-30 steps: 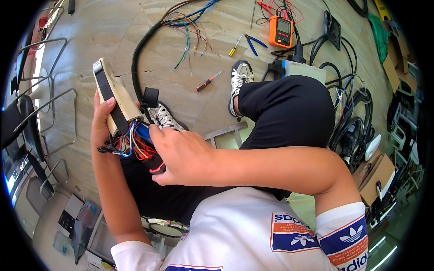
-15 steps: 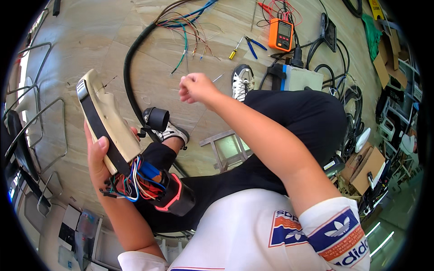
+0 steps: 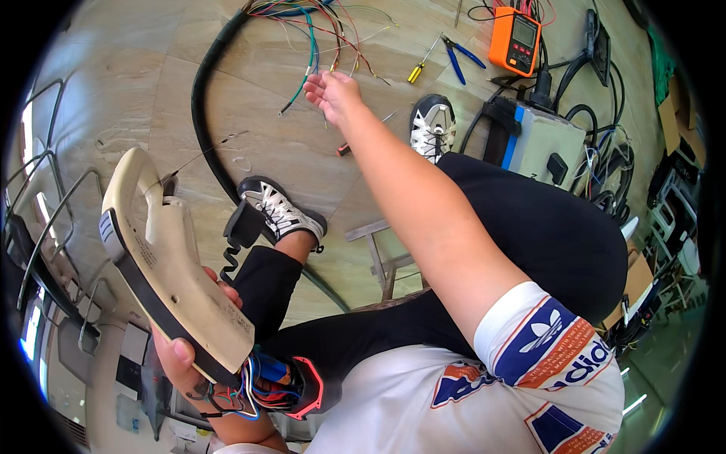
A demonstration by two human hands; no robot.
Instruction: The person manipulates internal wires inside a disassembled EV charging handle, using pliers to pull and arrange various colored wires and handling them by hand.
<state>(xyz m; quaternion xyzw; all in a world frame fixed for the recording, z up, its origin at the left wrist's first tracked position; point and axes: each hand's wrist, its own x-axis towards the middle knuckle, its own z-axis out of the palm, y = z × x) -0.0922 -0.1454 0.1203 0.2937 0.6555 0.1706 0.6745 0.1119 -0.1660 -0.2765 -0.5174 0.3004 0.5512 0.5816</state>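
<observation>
My left hand (image 3: 180,354) is closed around a beige and black charging gun (image 3: 181,280), held upright at the left. Coloured wires (image 3: 257,386) spill from its lower end, beside a black connector head with a red edge (image 3: 310,390). A black cap (image 3: 246,224) on a coiled strap hangs by the gun. Stretched forward, my right hand (image 3: 333,94) has its fingers extended and nothing visible in them. It is above the floor, close to the loose wire ends (image 3: 333,45) of a thick black cable (image 3: 200,106); whether it touches a wire I cannot tell.
On the floor at the back lie a yellow-handled screwdriver (image 3: 416,72), blue-handled cutters (image 3: 460,57) and an orange meter (image 3: 516,39). A grey box (image 3: 548,144) with cables stands at the right. A wooden stool (image 3: 386,265) is between my legs; metal chair frames (image 3: 57,204) are at the left.
My right hand has reached forward to the loose wires and its fingers have uncurled. The charging gun in my left hand has tilted and shifted lower. The view has also shifted.
</observation>
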